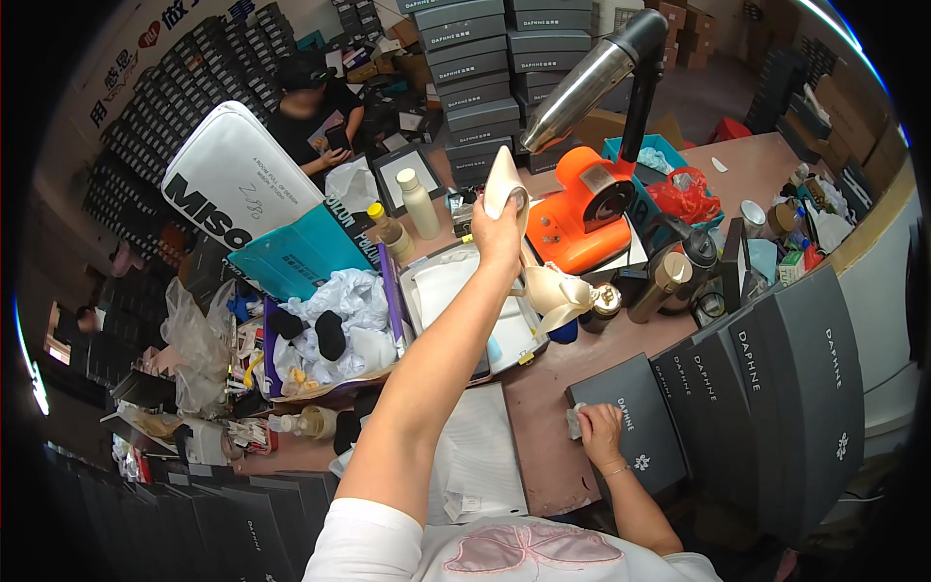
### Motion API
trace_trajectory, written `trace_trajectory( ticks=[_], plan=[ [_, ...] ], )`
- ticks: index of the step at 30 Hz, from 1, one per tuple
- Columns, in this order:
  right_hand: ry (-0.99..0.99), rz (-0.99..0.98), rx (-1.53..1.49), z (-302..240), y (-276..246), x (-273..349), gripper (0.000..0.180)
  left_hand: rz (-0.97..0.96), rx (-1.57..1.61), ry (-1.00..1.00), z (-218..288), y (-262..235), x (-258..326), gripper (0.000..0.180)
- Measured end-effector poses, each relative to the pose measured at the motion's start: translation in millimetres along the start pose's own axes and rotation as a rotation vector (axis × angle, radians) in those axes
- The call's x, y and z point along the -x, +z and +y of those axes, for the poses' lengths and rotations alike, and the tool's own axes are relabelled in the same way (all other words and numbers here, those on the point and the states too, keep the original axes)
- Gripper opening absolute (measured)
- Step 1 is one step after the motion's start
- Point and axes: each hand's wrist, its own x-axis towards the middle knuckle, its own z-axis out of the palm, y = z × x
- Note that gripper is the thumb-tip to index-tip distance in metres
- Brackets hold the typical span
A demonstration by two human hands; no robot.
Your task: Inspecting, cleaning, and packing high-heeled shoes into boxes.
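My left hand (498, 233), arm stretched forward, is closed round a cream pointed-toe shoe (503, 180). That shoe is held up just below the silver nozzle (580, 95) of an orange hot-air blower (582, 209). A second cream shoe (558, 296) with a strap or bow lies below the blower, near my left wrist. My right hand (599, 432) is at the dark grey shoe box (630, 393), fingers closed on a small pale wad (574, 421), perhaps cloth or tissue. A white padded sheet (475, 451) lies between my arms.
A purple-edged box (396, 301) of crumpled white plastic stands left. A pale bottle (418, 204) and yellow-capped bottle (388, 231) stand behind it. Thermoses (664, 281) stand right of the blower, before upright grey boxes (766, 388). Another person (315, 116) sits across the table.
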Motion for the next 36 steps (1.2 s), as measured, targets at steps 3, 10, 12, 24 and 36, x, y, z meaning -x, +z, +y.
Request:
trace_trajectory(
  ticks=[3,10,12,24,36],
  plan=[
    [0.01,-0.009,0.002,1,0,1,0.008,-0.003,0.002,-0.001,3,1,1,0.053],
    [0.007,-0.008,0.01,1,-1,1,0.009,-0.008,-0.016,0.028,2,2,-1,0.052],
    [0.002,-0.007,0.013,1,-1,1,0.009,-0.013,-0.016,0.036,1,2,-2,0.052],
    [0.005,-0.015,-0.003,-1,-2,-1,0.009,-0.145,0.242,-0.085,9,1,1,0.037],
    [0.003,-0.009,0.0,2,0,1,0.01,-0.204,0.271,-0.148,13,1,6,0.031]
  ],
)
